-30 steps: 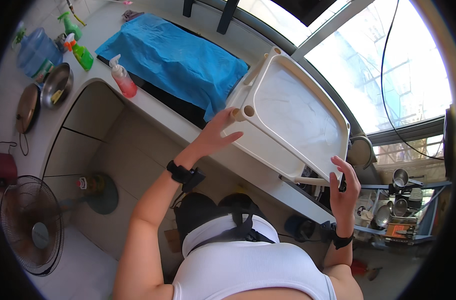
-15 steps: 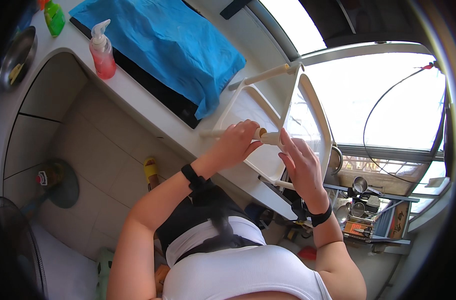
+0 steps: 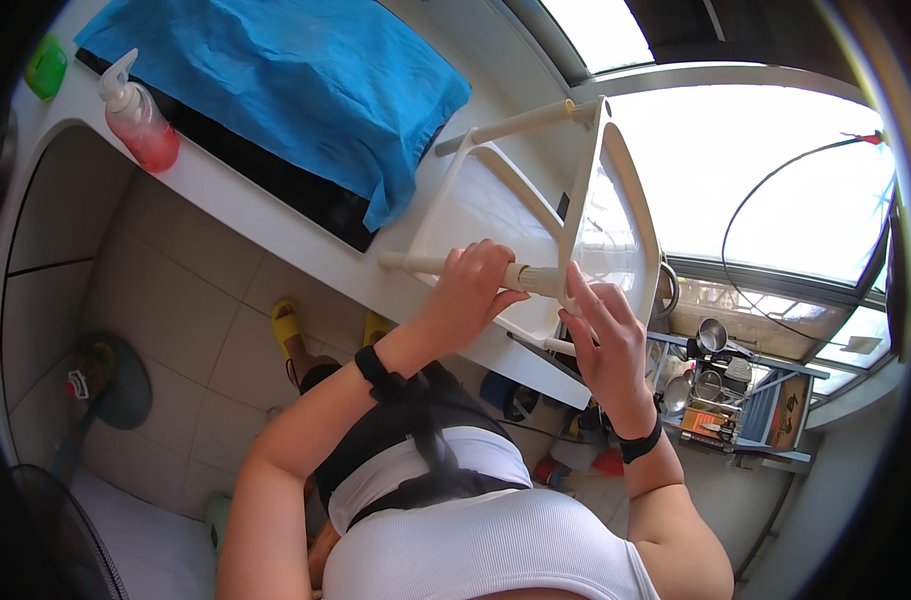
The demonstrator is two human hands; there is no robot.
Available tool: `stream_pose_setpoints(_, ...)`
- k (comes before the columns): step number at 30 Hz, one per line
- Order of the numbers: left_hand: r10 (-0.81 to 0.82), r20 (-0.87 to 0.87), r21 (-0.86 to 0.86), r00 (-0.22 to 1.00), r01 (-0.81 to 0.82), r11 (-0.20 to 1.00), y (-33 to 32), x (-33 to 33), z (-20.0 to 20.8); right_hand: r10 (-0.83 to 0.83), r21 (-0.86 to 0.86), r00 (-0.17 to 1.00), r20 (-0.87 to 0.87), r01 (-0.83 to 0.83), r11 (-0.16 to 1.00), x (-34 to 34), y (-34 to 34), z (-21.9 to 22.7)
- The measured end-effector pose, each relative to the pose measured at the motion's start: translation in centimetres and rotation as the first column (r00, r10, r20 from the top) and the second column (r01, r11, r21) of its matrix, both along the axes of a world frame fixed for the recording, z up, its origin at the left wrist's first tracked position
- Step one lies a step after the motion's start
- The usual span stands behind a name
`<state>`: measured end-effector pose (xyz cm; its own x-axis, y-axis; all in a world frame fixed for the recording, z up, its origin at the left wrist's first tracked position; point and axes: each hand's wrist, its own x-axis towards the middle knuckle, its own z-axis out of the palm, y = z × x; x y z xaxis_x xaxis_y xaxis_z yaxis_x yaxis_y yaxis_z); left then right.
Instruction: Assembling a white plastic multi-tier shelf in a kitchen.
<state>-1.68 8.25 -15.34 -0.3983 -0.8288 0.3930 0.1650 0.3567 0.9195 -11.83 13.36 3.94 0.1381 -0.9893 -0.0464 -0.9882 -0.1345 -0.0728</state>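
A cream plastic rack stands on its side on the white counter, with two tray-like shelves (image 3: pixel 588 225) joined by round tubes. My left hand (image 3: pixel 471 285) is wrapped round the nearest tube (image 3: pixel 411 262). The tube's right end meets a ribbed socket (image 3: pixel 536 279) at the near corner of the right-hand shelf. My right hand (image 3: pixel 608 325) grips that corner, with thumb and fingers on either side of it. Farther back, another tube (image 3: pixel 521 123) links the two shelves at the upper corner.
A blue cloth (image 3: pixel 276 85) covers a black panel left of the rack. Beside it stands a pump bottle of red liquid (image 3: pixel 148 130). A wire shelf with pans and utensils (image 3: pixel 721 385) is at the right, below the window (image 3: pixel 756 180). A round-based object (image 3: pixel 121 385) stands on the tiled floor.
The gap between the tube's end and the shelf's socket has closed, and they now line up. My hands stay on the same parts. The view has shifted slightly.
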Motion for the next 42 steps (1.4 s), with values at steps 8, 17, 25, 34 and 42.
stream_pose_setpoints(8,-0.012,-0.03,-0.041,0.999,0.011,0.999,-0.2,0.0,0.2,-0.03,0.044,0.999,0.027,0.029,0.999,0.3,-0.2,-0.5)
stream_pose_setpoints(17,-0.054,-0.058,-0.022,0.997,0.053,0.998,-1.1,0.8,0.5,0.078,0.067,0.997,-0.023,-0.077,0.995,0.9,-1.3,1.4)
stream_pose_setpoints(25,-0.097,-0.127,0.044,0.987,0.103,0.994,-1.9,-0.1,-0.2,0.182,-0.041,0.978,-0.104,-0.187,0.981,2.5,-5.4,-2.4)
stream_pose_setpoints(34,-0.191,-0.112,0.128,0.975,0.205,0.97,-2.3,-2.1,-1.8,0.166,0.03,0.974,-0.151,-0.164,0.986,2.5,-6.6,-4.4)
stream_pose_setpoints(42,-0.152,-0.198,0.021,0.968,0.16,0.987,-2.6,-1.9,-1.3,0.157,0.067,0.977,-0.145,-0.149,0.987,3.0,-7.0,-4.5)
